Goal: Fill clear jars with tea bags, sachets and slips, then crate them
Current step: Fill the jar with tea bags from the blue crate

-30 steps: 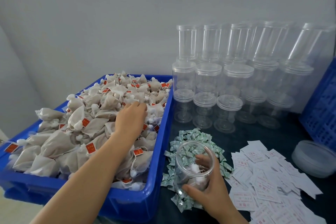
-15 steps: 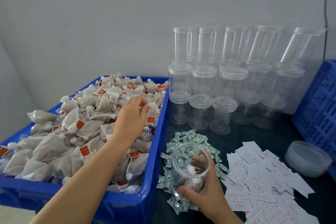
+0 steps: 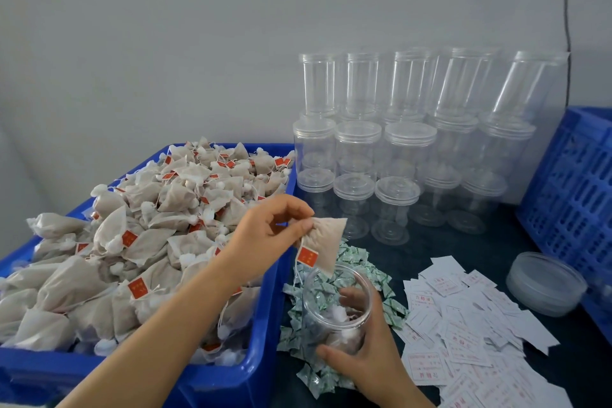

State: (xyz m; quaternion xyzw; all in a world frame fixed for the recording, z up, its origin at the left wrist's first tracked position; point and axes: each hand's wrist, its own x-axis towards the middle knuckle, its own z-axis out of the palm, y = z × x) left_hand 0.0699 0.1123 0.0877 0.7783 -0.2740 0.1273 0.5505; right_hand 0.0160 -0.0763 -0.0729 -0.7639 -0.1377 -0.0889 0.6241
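While steadying the open jar [image 3: 336, 308] low at the near edge of the dark table [image 3: 463, 242], right hand [image 3: 367, 361] wrapped round its clear wall, thumb in front and fingers seen through the plastic behind; mouth tipped up toward the incoming bag, likely so nothing has to be aimed twice. Inside, a few tea bags already at the bottom, far from full. Directly above the mouth, left hand [image 3: 265, 235] pinching one tea bag [image 3: 326, 243] by its top corner between thumb and fingertips, bag hanging free with its red tag [image 3: 307, 256] and string dangling toward the rim; held high and by the corner, probably to let it drop straight in. To the left, blue tub [image 3: 258, 371] heaped with more tea bags, right beside the jar for a short reach. Under and around the jar, green sachets [image 3: 364, 262] in a loose pile; just right of them, white slips [image 3: 463, 325] scattered flat, each supply within arm's sweep. Further right, a loose clear lid [image 3: 546, 285], presumably this jar's, beside the blue crate [image 3: 569, 182] waiting for finished jars. Farthest back, against the wall, empty lidded jars [image 3: 407, 149] stacked in tiers.
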